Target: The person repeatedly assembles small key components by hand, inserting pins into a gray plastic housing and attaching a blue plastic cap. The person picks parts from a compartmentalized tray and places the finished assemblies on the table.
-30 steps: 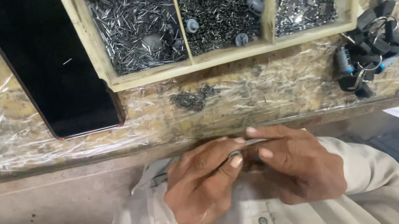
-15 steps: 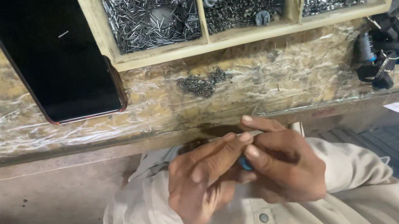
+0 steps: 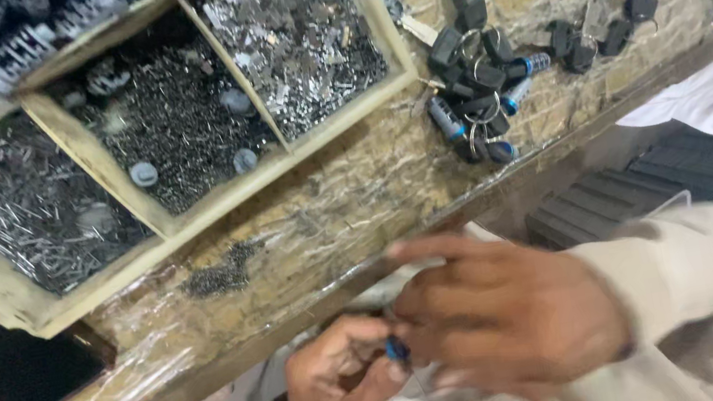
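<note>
Closest to us: left hand (image 3: 335,395) and right hand (image 3: 509,319) meet below the tabletop (image 3: 305,237) edge, fingers (image 3: 384,373) of both pinched narrow on a small blue piece (image 3: 396,350); motion blur hides its shape. Beyond the edge, a small dark heap (image 3: 220,272) lies on the tabletop. Right of it, a pile of dark keys (image 3: 483,95). Farthest, a wooden compartment tray (image 3: 188,218) holding metal bits.
</note>
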`<state>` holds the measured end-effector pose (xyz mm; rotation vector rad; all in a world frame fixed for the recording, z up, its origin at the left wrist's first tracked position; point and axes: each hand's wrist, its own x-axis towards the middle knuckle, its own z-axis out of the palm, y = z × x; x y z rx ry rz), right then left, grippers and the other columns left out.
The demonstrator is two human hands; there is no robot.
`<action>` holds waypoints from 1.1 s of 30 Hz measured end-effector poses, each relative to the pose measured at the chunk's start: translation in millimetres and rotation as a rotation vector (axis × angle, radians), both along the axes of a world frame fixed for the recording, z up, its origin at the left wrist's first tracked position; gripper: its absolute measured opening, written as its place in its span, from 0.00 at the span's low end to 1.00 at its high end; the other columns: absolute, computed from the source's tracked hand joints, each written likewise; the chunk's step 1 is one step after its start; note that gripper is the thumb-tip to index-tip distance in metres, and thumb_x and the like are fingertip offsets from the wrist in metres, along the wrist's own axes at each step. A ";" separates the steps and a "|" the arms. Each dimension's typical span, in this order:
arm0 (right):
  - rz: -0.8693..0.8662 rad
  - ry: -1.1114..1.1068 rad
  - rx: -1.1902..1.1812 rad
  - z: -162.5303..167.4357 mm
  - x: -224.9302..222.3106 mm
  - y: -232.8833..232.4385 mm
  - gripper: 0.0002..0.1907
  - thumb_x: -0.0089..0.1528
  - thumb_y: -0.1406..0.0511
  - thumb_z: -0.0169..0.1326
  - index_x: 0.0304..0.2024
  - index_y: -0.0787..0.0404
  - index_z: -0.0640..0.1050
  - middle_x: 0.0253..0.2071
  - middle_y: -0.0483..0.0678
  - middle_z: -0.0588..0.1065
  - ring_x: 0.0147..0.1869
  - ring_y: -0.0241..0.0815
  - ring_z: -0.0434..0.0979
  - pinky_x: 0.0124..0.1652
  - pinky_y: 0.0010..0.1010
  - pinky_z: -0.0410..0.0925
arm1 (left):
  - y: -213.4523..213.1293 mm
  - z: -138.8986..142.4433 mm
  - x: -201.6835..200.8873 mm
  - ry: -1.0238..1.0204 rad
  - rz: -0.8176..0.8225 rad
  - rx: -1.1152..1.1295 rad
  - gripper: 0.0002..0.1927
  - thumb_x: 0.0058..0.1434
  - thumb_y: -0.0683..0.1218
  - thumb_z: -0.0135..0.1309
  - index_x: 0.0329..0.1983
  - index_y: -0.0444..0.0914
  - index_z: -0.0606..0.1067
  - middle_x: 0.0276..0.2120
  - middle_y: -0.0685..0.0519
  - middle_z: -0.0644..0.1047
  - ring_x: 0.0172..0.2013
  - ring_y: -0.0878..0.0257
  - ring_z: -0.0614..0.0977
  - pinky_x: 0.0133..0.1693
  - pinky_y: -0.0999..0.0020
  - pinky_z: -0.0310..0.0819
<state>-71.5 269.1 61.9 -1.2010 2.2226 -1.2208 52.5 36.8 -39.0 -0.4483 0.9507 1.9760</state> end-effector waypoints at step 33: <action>-0.126 0.120 0.011 -60.1 28.4 31.1 0.17 0.54 0.70 0.61 0.44 0.71 0.75 0.43 0.61 0.77 0.50 0.57 0.78 0.62 0.56 0.64 | -2.6 19.4 -74.0 1.555 -0.124 -0.698 0.21 0.59 0.32 0.61 0.55 0.22 0.72 0.48 0.33 0.79 0.43 0.46 0.86 0.42 0.60 0.82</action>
